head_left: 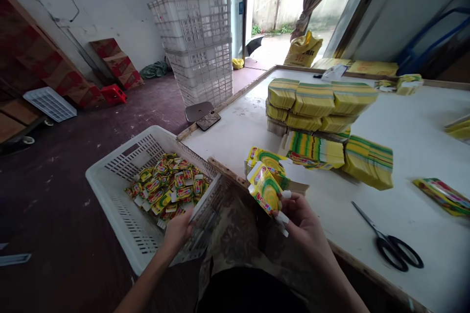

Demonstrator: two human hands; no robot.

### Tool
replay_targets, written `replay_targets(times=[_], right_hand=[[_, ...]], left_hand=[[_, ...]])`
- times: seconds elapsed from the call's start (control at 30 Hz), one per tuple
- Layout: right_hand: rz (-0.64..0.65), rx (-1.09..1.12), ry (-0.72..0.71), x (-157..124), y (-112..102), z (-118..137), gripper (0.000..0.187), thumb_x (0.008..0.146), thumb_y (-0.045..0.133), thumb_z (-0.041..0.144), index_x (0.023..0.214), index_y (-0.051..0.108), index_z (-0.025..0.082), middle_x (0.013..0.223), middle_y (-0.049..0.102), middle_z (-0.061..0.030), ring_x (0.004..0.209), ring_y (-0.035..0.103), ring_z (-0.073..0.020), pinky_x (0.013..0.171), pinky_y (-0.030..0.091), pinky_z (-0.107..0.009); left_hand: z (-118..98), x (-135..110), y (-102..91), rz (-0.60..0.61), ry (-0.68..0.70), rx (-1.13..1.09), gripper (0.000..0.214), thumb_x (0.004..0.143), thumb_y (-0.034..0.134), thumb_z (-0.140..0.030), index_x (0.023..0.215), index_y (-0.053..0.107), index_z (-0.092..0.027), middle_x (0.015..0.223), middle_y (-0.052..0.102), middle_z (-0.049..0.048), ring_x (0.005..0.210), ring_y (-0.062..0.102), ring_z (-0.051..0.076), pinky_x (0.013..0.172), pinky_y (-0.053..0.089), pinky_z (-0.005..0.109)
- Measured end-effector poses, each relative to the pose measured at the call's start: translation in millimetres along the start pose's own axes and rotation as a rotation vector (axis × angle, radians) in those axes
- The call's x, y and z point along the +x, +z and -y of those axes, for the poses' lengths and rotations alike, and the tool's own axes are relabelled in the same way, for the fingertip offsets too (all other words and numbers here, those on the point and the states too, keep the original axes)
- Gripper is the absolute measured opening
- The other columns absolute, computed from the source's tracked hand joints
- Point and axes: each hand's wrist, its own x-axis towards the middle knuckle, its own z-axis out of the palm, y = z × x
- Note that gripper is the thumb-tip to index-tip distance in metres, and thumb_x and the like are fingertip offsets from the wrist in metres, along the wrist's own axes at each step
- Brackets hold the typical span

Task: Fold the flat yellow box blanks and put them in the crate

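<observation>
In my right hand is a yellow-green printed carton, pinched between fingertips with white coverings. Its white end flap points up and left. More flat cartons lie just behind it at the table's edge. My left hand is at the near rim of a white plastic crate, with its fingers curled over the rim and partly hidden. Inside the crate lies a heap of small folded cartons of the same print.
Stacked bundles of yellow cartons stand on the white table. Black-handled scissors lie at the right. A phone rests on the table's left corner by a grey lid-like object. Tall stacked crates stand behind.
</observation>
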Motion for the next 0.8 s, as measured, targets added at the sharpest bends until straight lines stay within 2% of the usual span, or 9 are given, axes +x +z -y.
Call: replay_targets(times=[0.17, 0.23, 0.3, 0.37, 0.43, 0.5, 0.57, 0.67, 0.8], right_hand=[[0.044, -0.028, 0.005, -1.7, 12.0, -7.9, 0.035, 0.075, 0.071, 0.036, 0.100, 0.051, 0.022, 0.075, 0.059, 0.0006, 0.063, 0.054, -0.0140, 0.053, 0.043, -0.024], [0.072, -0.037, 0.016, -2.1, 19.8, -12.8, 0.034, 0.076, 0.070, 0.035, 0.101, 0.051, 0.022, 0.076, 0.059, -0.0002, 0.064, 0.054, -0.0146, 0.055, 0.043, -0.025], [0.102, -0.055, 0.009, -1.4, 28.9, -15.8, 0.033, 0.076, 0.069, 0.034, 0.101, 0.052, 0.022, 0.076, 0.059, 0.0000, 0.065, 0.054, -0.0146, 0.057, 0.044, -0.026], [0.130, -0.089, -0.012, 0.0, 39.0, -15.9, 0.030, 0.076, 0.068, 0.031, 0.100, 0.052, 0.022, 0.075, 0.057, 0.0011, 0.064, 0.052, -0.0141, 0.058, 0.044, -0.027], [0.164, -0.128, -0.044, 0.9, 49.8, -13.7, 0.028, 0.075, 0.065, 0.027, 0.099, 0.052, 0.023, 0.073, 0.055, 0.0022, 0.062, 0.051, -0.0138, 0.058, 0.044, -0.026], [0.217, -0.162, -0.064, -0.1, 60.8, -11.2, 0.025, 0.076, 0.062, 0.023, 0.098, 0.052, 0.023, 0.072, 0.054, 0.0027, 0.062, 0.050, -0.0136, 0.057, 0.043, -0.026], [0.281, -0.181, -0.068, -3.5, 70.8, -10.7, 0.023, 0.076, 0.060, 0.020, 0.097, 0.051, 0.023, 0.072, 0.053, 0.0033, 0.062, 0.050, -0.0131, 0.056, 0.041, -0.024], [0.324, -0.156, -0.048, -12.4, 80.3, -15.2, 0.022, 0.076, 0.059, 0.020, 0.096, 0.051, 0.023, 0.072, 0.052, 0.0043, 0.062, 0.049, -0.0127, 0.056, 0.040, -0.023], [0.264, -0.079, -0.004, -24.0, 79.1, -25.5, 0.025, 0.075, 0.061, 0.022, 0.098, 0.049, 0.022, 0.073, 0.053, 0.0033, 0.064, 0.050, -0.0136, 0.058, 0.041, -0.025]], left_hand=[[28.6, -35.7, -1.7, 0.026, 0.066, -0.002, 0.019, 0.082, 0.048, -0.024, 0.097, 0.059, -0.026, 0.088, 0.069, 0.0061, 0.086, 0.066, 0.027, 0.073, 0.044, 0.032], [31.8, -46.2, -2.2, -0.007, 0.077, -0.033, 0.025, 0.080, 0.052, -0.028, 0.104, 0.059, -0.024, 0.102, 0.068, 0.0091, 0.098, 0.063, 0.029, 0.084, 0.046, 0.036], [22.0, -50.9, -3.2, -0.088, 0.071, -0.060, 0.044, 0.078, 0.059, -0.038, 0.117, 0.054, -0.020, 0.121, 0.060, 0.0146, 0.117, 0.053, 0.033, 0.100, 0.039, 0.043], [-2.3, -50.6, -5.1, -0.196, 0.070, -0.182, 0.069, 0.074, 0.065, -0.052, 0.129, 0.045, -0.015, 0.133, 0.049, 0.0195, 0.129, 0.041, 0.036, 0.109, 0.029, 0.049], [-38.0, -47.0, -7.6, -0.269, 0.145, -0.716, 0.078, 0.068, 0.074, -0.050, 0.133, 0.042, -0.018, 0.137, 0.046, 0.0170, 0.129, 0.041, 0.035, 0.110, 0.029, 0.048], [-77.5, -41.5, -9.9, -0.194, 0.198, -1.355, 0.079, 0.061, 0.081, -0.051, 0.127, 0.051, -0.021, 0.135, 0.050, 0.0140, 0.128, 0.042, 0.034, 0.109, 0.032, 0.044], [-112.7, -35.4, -11.4, -0.140, 0.227, -1.515, 0.076, 0.065, 0.071, -0.065, 0.124, 0.053, -0.022, 0.123, 0.059, 0.0132, 0.119, 0.052, 0.033, 0.101, 0.042, 0.044], [-149.1, -27.6, -12.8, -0.112, 0.196, -1.662, 0.066, 0.075, 0.052, -0.073, 0.116, 0.059, -0.021, 0.109, 0.065, 0.0123, 0.110, 0.058, 0.031, 0.092, 0.048, 0.043], [-175.5, -24.4, -14.8, -0.062, 0.047, -2.003, 0.053, 0.074, 0.062, -0.062, 0.107, 0.062, -0.020, 0.093, 0.066, 0.0070, 0.096, 0.062, 0.025, 0.086, 0.050, 0.038]])
